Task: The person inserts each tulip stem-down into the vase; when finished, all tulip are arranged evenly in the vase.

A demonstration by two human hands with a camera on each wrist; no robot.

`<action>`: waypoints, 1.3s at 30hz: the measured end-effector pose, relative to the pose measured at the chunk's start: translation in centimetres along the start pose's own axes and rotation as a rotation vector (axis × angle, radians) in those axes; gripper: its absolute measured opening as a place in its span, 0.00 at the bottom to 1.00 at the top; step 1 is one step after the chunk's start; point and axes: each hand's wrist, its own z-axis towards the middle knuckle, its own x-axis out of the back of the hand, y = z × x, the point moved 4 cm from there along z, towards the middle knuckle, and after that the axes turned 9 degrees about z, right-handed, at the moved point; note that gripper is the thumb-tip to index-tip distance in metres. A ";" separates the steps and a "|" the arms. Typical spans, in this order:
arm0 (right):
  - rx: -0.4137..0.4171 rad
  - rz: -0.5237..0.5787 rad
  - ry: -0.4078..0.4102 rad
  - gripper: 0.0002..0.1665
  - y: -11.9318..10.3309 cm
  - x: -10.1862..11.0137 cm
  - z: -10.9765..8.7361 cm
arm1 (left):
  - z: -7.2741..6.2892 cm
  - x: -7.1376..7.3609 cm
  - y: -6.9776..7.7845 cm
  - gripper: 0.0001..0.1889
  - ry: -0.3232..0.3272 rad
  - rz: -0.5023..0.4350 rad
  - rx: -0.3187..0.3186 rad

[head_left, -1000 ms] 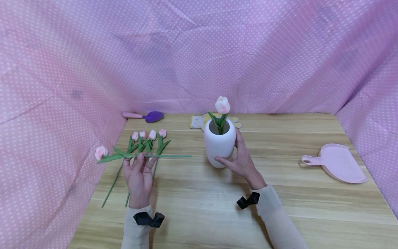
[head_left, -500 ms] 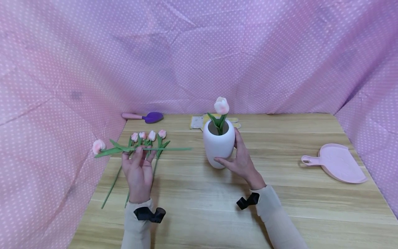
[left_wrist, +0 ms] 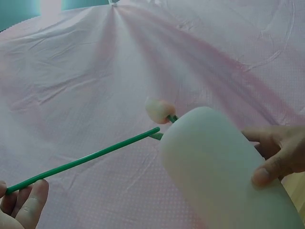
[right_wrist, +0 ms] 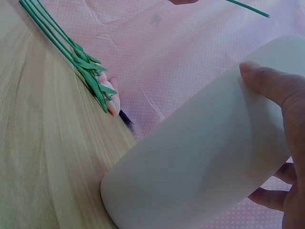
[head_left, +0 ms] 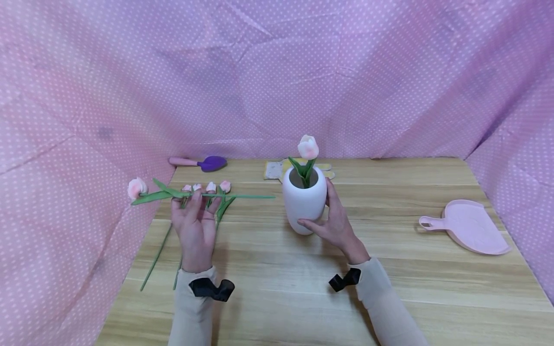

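Note:
My left hand pinches the green stem of a pale pink tulip, held level above the table, bloom to the left and bare stem end toward the vase. In the left wrist view the tulip's stem slants up across to the vase's mouth. Around the side of the white vase my right hand curls, thumb in front and fingers behind. One tulip stands upright in the vase. Below and beyond my left hand, several more tulips lie on the table.
A purple trowel with a pink handle lies at the back left. Behind the vase is a yellow and white glove. On the right rests a pink dustpan. Pink dotted cloth hangs around the wooden table.
My left hand has raised the tulip away from the ones lying on the table, moving it farther back and up. My right hand and the vase have stayed nearly still.

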 end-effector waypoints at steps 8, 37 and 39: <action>0.002 -0.004 0.004 0.72 -0.1 0.1 -0.1 | 0.2 -1.7 -0.2 0.08 -0.095 0.014 -0.041; 0.001 -0.025 0.006 0.74 0.1 0.0 -0.2 | 1.0 -6.7 -2.1 0.14 -0.175 0.125 -0.105; -0.007 -0.025 0.005 0.74 0.1 0.0 -0.2 | 0.9 -6.9 -2.2 0.14 -0.184 0.162 -0.114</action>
